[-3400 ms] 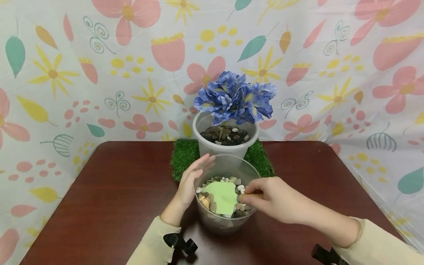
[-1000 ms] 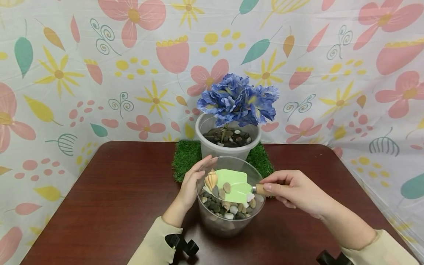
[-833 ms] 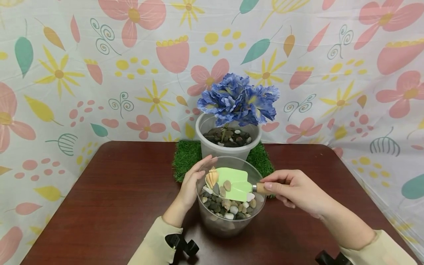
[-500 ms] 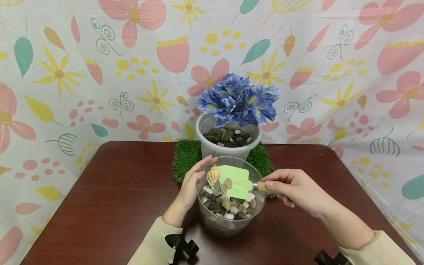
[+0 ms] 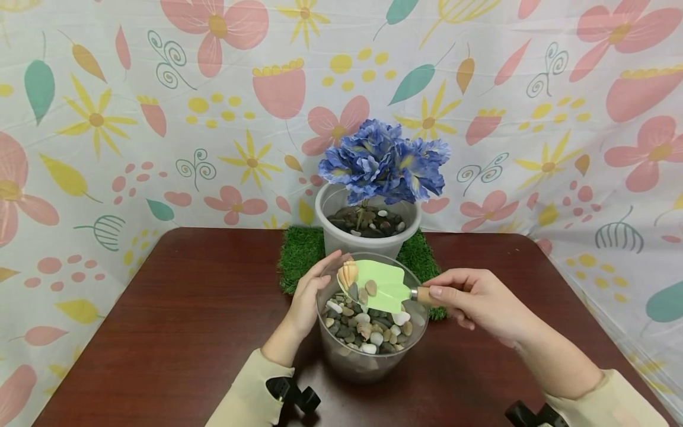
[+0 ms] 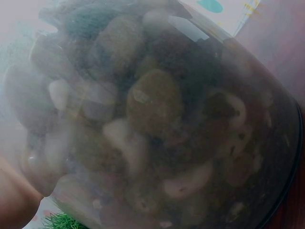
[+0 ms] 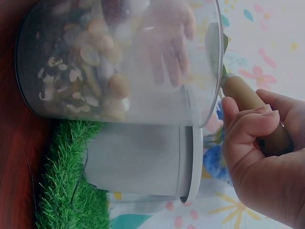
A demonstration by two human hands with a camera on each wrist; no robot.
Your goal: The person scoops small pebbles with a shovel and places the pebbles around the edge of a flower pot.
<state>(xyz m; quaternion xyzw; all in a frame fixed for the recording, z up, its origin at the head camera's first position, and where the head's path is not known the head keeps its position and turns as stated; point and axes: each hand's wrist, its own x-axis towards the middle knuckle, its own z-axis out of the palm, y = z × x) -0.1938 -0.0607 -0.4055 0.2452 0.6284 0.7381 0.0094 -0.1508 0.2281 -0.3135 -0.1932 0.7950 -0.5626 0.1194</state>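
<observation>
My right hand point(image 5: 475, 302) grips the wooden handle point(image 7: 245, 93) of a small trowel with a light green blade point(image 5: 380, 284). A spiral orange-and-white seashell point(image 5: 348, 273) and a few pebbles point(image 5: 367, 290) lie on the blade, which is level with the mouth of a clear plastic bucket point(image 5: 368, 367). Mixed grey, tan and white stones point(image 5: 368, 332) fill the lower part of that bucket. Against its left side rests my left hand point(image 5: 306, 299), fingers extended along the wall; they show through the plastic in the right wrist view.
Right behind the bucket stands a white flowerpot point(image 5: 368, 240) with blue flowers point(image 5: 386, 160) and pebbles inside. Beneath it lies a green artificial grass mat point(image 5: 301, 249). The dark red-brown table point(image 5: 213, 314) ends at a flower-patterned cloth point(image 5: 240, 89).
The trowel, earlier pushed down into the stones, has risen to the bucket's mouth with the shell and pebbles on it. The right hand moved up and right. The left hand stays on the bucket.
</observation>
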